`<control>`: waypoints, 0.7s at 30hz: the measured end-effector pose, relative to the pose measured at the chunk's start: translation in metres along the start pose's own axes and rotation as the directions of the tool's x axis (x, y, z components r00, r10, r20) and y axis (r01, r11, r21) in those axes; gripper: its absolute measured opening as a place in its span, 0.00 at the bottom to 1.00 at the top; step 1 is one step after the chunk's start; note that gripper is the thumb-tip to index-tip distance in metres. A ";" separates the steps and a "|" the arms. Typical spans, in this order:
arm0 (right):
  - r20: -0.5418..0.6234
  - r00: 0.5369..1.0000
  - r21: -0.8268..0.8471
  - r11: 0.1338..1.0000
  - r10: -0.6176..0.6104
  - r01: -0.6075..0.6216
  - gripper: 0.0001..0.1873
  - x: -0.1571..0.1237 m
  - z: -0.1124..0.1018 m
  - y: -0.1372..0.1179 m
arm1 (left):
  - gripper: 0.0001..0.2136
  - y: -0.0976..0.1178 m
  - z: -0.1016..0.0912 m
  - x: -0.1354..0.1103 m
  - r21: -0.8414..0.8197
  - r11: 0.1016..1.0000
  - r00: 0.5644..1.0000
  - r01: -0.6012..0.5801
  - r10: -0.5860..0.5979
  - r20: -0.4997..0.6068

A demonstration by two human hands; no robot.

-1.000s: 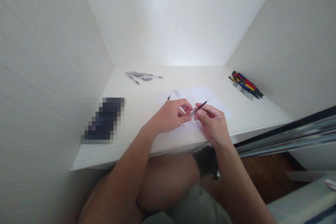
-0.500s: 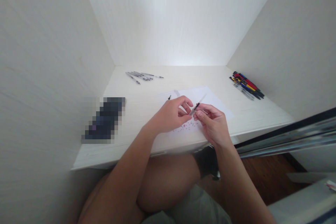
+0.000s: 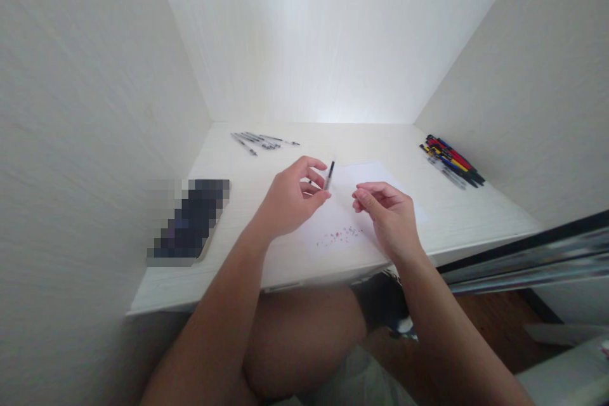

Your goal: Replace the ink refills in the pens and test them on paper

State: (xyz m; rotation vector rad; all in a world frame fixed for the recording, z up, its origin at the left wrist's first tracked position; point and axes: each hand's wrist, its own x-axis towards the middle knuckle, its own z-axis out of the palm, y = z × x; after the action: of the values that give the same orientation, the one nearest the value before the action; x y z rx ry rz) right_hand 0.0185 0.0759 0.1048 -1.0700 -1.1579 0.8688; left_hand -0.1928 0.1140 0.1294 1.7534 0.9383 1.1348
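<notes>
My left hand holds a slim pen nearly upright between thumb and fingertips, above the white paper. The pen is black towards the top and clear lower down; its lower end is hidden by the thumb. To the right, apart from the pen, my right hand is closed in a pinch over the paper. Anything between its fingertips is too small or hidden to make out. Small red and dark specks lie on the near part of the paper. A tiny dark piece shows behind my left fingers.
Several clear pens lie at the back left of the white desk. A pile of black, red, blue, yellow and clear pens is at the right wall. A blurred-out phone-like dark object rests at the left.
My hands have moved apart. The pen, earlier between both hands and slanting right, has gone left with my left hand and now stands more upright. My right hand has let it go.
</notes>
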 end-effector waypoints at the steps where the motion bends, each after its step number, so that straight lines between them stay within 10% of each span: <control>1: 0.023 0.999 -0.066 0.997 -0.037 0.039 0.08 0.010 0.002 -0.006 | 0.20 0.002 -0.006 0.000 0.015 1.000 0.999 0.009 -0.008 -0.049; 5: 0.267 0.945 -0.265 0.929 -0.188 0.259 0.11 0.071 0.013 -0.029 | 0.24 0.006 -0.033 -0.001 0.070 0.996 0.982 0.062 -0.048 -0.181; 11: 0.658 0.753 -0.517 0.712 -0.026 0.476 0.09 0.159 0.035 -0.024 | 0.31 -0.004 -0.056 -0.003 0.179 0.975 0.952 0.134 -0.077 -0.297; 21: 0.750 0.659 -0.575 0.543 0.053 0.611 0.14 0.144 0.036 0.012 | 0.32 -0.010 -0.037 -0.001 0.338 0.929 0.967 0.151 -0.069 -0.244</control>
State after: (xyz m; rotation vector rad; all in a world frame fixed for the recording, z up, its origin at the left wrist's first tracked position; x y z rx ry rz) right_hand 0.0132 0.2214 0.1352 -1.1866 -2.5147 0.4034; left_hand -0.2289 0.1255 0.1293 1.8459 1.4404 1.1643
